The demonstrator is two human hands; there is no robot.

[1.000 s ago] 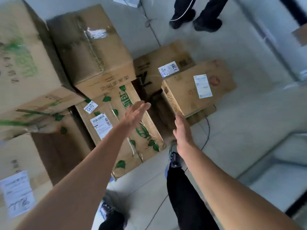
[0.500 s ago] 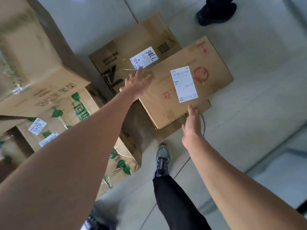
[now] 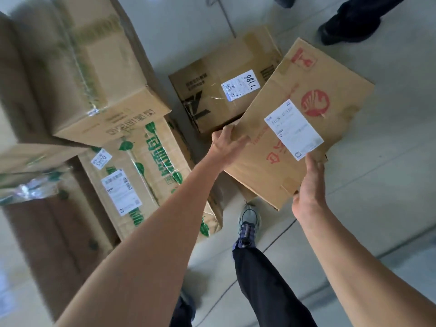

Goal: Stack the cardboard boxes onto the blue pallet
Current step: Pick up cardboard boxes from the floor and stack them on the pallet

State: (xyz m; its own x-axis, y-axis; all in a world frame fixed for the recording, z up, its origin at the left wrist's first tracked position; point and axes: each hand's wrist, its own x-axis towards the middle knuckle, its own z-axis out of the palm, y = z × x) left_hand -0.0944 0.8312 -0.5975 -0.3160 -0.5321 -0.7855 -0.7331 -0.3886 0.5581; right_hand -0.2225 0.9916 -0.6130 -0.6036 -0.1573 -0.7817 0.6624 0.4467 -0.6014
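A flat cardboard box with a red logo and a white label point(image 3: 306, 128) lies tilted over another box near the floor, right of centre. My left hand point(image 3: 226, 142) grips its left edge, fingers curled over the rim. My right hand point(image 3: 309, 182) holds its near right corner, thumb up by the label. Behind it sits a box marked 7786 point(image 3: 224, 88). No blue pallet shows in the head view.
A stack of boxes fills the left: a taped box point(image 3: 99, 74) on top, a green-leaf printed box point(image 3: 146, 175) under it. My shoe point(image 3: 249, 223) stands on the grey floor below the held box. Another person's dark shoe point(image 3: 349, 27) is at the top right.
Both hands have reached forward and closed on the red-logo box; before they hovered open above it. The box's near edge now looks lifted and tilted.
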